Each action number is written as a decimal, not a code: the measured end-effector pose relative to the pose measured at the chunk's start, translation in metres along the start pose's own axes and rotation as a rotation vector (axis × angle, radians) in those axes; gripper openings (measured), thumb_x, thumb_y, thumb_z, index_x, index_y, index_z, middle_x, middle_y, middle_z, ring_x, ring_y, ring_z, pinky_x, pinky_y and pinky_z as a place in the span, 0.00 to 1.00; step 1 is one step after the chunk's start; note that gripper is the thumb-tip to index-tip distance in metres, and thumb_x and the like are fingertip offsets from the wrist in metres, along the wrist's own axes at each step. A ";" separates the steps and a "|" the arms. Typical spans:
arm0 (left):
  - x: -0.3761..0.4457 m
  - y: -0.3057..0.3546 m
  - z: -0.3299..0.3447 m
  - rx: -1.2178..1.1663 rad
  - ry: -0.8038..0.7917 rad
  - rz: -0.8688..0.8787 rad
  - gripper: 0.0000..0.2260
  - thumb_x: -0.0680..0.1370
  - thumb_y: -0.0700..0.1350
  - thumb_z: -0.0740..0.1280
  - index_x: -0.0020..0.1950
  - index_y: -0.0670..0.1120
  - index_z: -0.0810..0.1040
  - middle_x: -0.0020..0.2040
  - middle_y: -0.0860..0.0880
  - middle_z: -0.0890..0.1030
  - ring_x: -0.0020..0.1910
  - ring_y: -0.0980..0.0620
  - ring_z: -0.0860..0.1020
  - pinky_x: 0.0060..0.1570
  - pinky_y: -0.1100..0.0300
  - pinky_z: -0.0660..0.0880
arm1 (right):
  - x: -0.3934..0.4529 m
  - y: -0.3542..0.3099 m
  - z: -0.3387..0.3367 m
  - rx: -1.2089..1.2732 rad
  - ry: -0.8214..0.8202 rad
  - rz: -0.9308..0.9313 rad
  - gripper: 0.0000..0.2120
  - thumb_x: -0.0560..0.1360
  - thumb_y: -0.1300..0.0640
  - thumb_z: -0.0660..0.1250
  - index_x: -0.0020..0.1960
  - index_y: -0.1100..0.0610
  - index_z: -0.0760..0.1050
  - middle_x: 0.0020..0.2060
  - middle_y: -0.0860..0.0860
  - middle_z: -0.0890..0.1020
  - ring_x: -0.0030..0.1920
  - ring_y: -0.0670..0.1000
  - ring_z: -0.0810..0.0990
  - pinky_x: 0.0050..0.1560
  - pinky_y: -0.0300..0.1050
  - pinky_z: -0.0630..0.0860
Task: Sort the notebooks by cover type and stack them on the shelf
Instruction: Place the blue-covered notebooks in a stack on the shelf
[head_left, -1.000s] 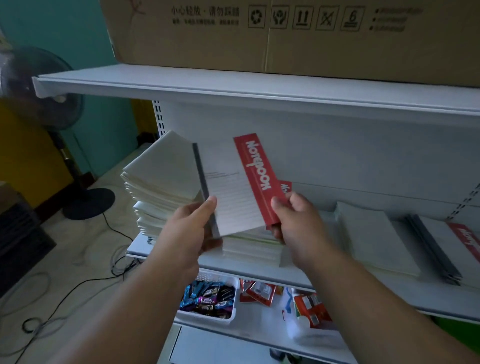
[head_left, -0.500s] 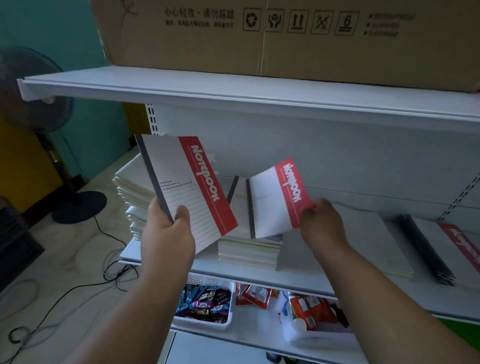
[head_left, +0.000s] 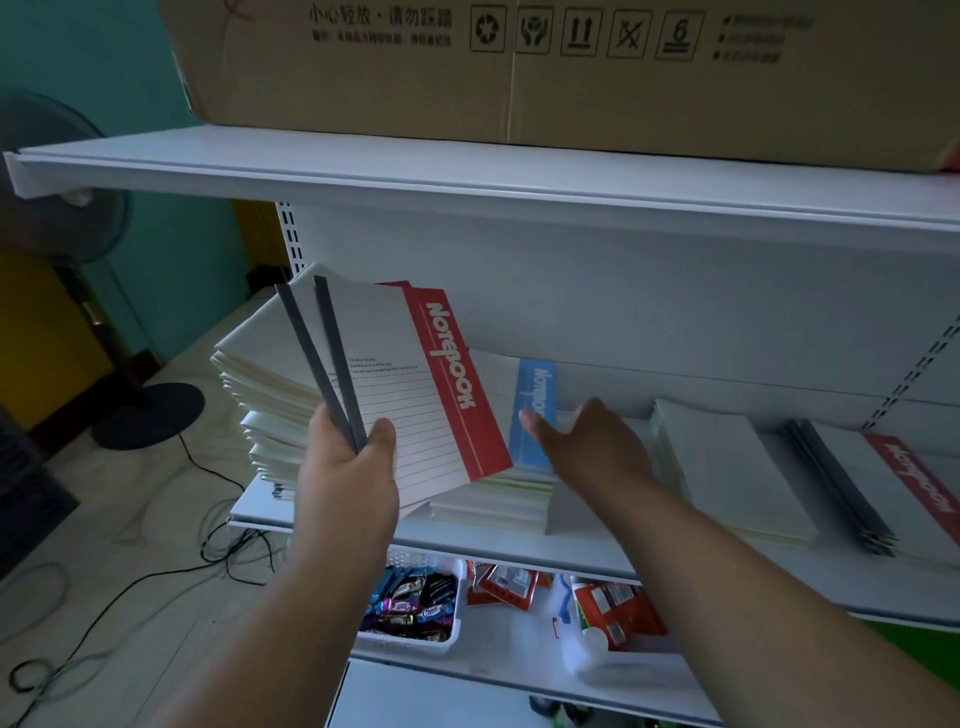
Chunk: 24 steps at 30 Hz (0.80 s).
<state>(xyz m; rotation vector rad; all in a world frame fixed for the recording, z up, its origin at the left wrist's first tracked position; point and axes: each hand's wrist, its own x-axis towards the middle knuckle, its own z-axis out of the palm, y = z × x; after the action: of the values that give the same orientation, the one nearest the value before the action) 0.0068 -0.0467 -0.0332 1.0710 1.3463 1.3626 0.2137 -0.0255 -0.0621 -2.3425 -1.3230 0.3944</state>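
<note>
My left hand (head_left: 347, 480) grips two red-striped notebooks (head_left: 410, 384) by their dark spines, fanned and raised in front of the shelf (head_left: 498, 545). My right hand (head_left: 587, 447) is stretched out with straight fingers over the middle stack, where a blue-striped notebook (head_left: 535, 410) lies on top; its fingertips are at that cover's edge. A tall uneven pile of plain white notebooks (head_left: 265, 384) stands at the shelf's left end, partly hidden by the held ones. Further right lie a plain white stack (head_left: 727, 467) and a red-striped stack (head_left: 893, 483).
A large cardboard box (head_left: 571, 67) sits on the upper shelf (head_left: 467, 171). The lower shelf holds a white basket of sweets (head_left: 415, 608) and red packets (head_left: 613, 608). A standing fan (head_left: 67, 218) and loose cables (head_left: 130, 571) are on the floor at left.
The second red notebook went from my right hand into my left, which now holds both. My right hand has let go and reached to the blue notebook, now uncovered on the middle stack.
</note>
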 end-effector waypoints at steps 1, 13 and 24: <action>-0.001 -0.001 -0.001 0.001 -0.003 -0.002 0.12 0.83 0.42 0.62 0.50 0.62 0.73 0.49 0.59 0.82 0.51 0.54 0.81 0.57 0.45 0.79 | 0.005 0.006 0.003 -0.080 -0.078 0.016 0.34 0.74 0.29 0.59 0.61 0.59 0.73 0.56 0.54 0.79 0.53 0.55 0.78 0.44 0.45 0.68; -0.007 0.002 0.005 0.060 -0.040 0.131 0.07 0.83 0.46 0.62 0.54 0.60 0.73 0.49 0.60 0.82 0.49 0.60 0.80 0.46 0.60 0.75 | -0.016 0.004 -0.019 1.045 0.075 0.091 0.08 0.80 0.61 0.63 0.43 0.56 0.76 0.34 0.52 0.75 0.27 0.49 0.70 0.25 0.38 0.66; -0.054 -0.006 0.068 0.076 -0.484 -0.095 0.11 0.81 0.42 0.65 0.58 0.59 0.75 0.50 0.56 0.85 0.48 0.54 0.84 0.45 0.53 0.82 | -0.030 0.049 -0.063 0.897 -0.085 0.018 0.13 0.78 0.42 0.65 0.52 0.52 0.76 0.47 0.54 0.84 0.47 0.56 0.84 0.49 0.54 0.82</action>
<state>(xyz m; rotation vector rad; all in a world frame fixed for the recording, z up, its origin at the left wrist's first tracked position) 0.0843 -0.0851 -0.0368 1.2714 1.0771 0.9097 0.2623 -0.0872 -0.0300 -1.5865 -0.8773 0.8832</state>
